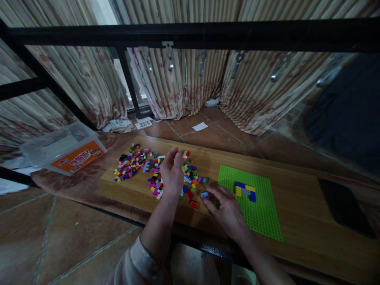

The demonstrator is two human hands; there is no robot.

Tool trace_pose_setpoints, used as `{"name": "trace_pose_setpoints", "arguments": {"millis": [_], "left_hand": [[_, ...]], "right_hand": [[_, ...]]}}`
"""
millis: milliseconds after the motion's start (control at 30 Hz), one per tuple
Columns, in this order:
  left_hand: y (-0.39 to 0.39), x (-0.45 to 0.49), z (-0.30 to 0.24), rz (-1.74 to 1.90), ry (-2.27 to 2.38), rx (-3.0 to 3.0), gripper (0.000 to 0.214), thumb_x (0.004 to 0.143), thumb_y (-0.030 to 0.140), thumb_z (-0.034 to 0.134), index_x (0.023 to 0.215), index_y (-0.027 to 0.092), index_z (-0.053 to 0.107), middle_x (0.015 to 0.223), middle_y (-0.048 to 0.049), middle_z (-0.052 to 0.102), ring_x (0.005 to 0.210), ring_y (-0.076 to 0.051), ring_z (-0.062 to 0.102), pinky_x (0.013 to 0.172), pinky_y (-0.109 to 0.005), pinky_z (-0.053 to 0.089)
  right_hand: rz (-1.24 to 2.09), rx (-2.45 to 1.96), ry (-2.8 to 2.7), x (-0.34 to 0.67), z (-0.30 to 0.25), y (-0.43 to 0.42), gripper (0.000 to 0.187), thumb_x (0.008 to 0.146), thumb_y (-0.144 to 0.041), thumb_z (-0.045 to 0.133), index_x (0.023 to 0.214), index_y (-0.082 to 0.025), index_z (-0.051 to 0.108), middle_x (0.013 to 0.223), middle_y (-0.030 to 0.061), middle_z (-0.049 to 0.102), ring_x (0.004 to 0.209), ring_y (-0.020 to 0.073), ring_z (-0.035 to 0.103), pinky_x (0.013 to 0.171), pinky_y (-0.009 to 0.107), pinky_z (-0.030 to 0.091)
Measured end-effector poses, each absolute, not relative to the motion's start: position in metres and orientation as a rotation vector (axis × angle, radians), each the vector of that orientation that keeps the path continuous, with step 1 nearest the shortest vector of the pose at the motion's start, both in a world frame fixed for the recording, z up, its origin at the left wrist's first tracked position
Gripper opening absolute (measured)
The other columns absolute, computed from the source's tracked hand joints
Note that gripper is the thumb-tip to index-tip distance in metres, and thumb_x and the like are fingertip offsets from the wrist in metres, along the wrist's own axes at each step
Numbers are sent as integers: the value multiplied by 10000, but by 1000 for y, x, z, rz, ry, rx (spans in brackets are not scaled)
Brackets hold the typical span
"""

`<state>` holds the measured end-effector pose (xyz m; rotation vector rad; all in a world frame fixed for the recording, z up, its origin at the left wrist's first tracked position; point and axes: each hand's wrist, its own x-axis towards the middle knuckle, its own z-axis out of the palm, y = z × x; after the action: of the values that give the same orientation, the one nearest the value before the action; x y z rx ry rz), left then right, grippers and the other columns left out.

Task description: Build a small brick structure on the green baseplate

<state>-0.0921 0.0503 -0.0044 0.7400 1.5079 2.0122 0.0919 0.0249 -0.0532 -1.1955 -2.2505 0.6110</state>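
The right hand (227, 208) has thumb and forefinger clamped on a pale blue brick (204, 195), just above the wooden board (299, 190). A patch of green below that palm is too dark to make out. The left hand (172, 176) hangs over the larger brick pile (187, 171) and hides its middle; its fingers lie close together, but I cannot tell whether they hold anything.

From the right hand, a red brick (194, 205) lies at nine o'clock and the green baseplate (264, 209) at three, its near-left corner covered by that hand. On the plate, at two o'clock, sits a blue, yellow and grey build (246, 191). Well beyond, at three, rests a flat black slab (346, 206).

From the left hand, the smaller brick pile (130, 164) is near nine o'clock, with the clear plastic box (63, 144) past it. White paper (200, 126) lies on the floor at one o'clock. A black metal bar (190, 35) crosses the view at twelve, before striped curtains (198, 87).
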Motion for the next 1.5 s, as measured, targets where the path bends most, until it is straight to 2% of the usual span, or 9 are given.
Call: {"name": "trace_pose_setpoints", "arguments": {"millis": [267,433,600,800,1133,1233,1500], "left_hand": [[46,-131,0,2145,1528,549,352,747,363,641,1005,129,688,924,-84,701,648,-104,598,615,-222,464],[42,-140,8,2212,1489,442,312,707,334,661,941,130,695,882,-70,697,629,-94,590,619,-222,456],[41,-140,11,2206,1449,399,325,703,327,666,960,130,692,890,-69,695,643,-94,593,622,-223,447],[41,-147,14,2267,1335,297,298,677,279,683,932,126,684,859,-55,689,625,-82,591,609,-214,435],[39,-156,17,2292,1289,183,286,674,272,670,921,127,676,865,-57,679,621,-76,576,623,-220,471],[38,-156,17,2268,1284,177,286,670,275,676,917,130,676,855,-51,677,619,-77,575,631,-227,473],[42,-149,22,2244,1281,206,243,604,221,723,829,133,696,760,-10,662,600,-71,566,578,-194,447]], "right_hand": [[569,-1180,-2237,79,-66,29,240,890,-218,504,1085,-228,643,1044,65,672,975,227,619,882,393,492],[594,-1209,-2104,69,-66,32,232,897,-252,515,1089,-227,643,1047,65,663,946,213,634,863,372,508],[528,-1152,-2108,48,-63,33,249,900,-268,515,1109,-250,650,1079,71,642,1029,232,591,914,403,482],[495,-1151,-2143,25,-60,36,247,902,-281,519,1106,-245,654,1079,72,635,1030,244,564,920,419,461],[423,-994,-2332,6,-47,56,404,866,-149,486,1213,-308,619,1197,73,550,1073,258,515,931,474,466],[413,-998,-2388,-3,-48,61,401,838,-122,518,1180,-297,633,1213,74,528,1098,270,484,936,485,471],[397,-1025,-2447,-12,-38,59,227,800,-111,614,994,-216,664,1163,87,570,1085,262,488,911,429,485]]}}
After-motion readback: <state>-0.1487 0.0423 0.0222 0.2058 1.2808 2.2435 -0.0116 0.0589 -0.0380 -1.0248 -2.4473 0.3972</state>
